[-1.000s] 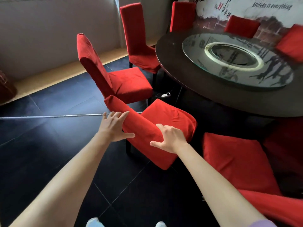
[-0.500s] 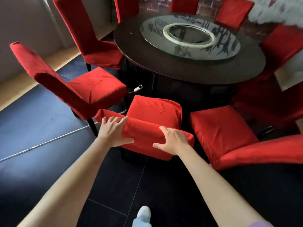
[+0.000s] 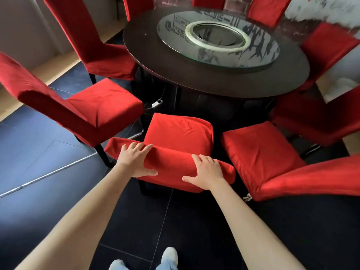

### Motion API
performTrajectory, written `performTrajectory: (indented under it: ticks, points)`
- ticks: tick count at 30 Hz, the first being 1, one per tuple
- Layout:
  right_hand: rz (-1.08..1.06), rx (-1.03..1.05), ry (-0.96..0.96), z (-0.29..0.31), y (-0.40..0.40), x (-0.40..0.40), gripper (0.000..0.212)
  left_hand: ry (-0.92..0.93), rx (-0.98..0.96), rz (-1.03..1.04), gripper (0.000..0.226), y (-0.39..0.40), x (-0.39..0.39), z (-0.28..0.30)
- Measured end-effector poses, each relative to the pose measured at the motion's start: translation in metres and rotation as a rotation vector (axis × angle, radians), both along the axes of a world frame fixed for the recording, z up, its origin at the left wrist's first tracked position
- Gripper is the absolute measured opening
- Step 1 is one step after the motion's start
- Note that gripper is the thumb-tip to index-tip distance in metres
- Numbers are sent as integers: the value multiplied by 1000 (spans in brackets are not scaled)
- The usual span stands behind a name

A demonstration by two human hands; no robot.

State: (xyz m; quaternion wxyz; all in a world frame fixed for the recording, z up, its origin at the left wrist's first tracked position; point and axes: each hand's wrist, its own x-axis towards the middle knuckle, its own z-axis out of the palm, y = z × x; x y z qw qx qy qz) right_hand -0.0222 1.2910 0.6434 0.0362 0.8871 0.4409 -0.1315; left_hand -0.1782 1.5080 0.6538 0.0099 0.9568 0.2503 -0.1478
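Left hand [image 3: 136, 161] and right hand [image 3: 206, 172] both clasping red chair [image 3: 179, 133] backrest top, seat seemingly just short of round table [image 3: 214, 84]

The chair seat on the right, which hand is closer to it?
Right. The right hand grips the chair back beside that seat; the left hand grips its far end.

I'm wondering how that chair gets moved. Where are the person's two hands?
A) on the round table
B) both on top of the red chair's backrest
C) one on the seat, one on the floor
B: the left hand and right hand both curl over the top of the backrest.
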Motion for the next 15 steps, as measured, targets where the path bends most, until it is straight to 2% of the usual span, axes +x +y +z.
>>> performTrajectory:
  ticks: [8, 15]
  points:
    - [-15, -9, -15, -12, 2, 13, 102, 58, -53, -70, 112, 25, 8, -10]
    - [39, 29, -80, -15, -1, 21, 100, -17, -41, -42, 110, 22, 10, -6]
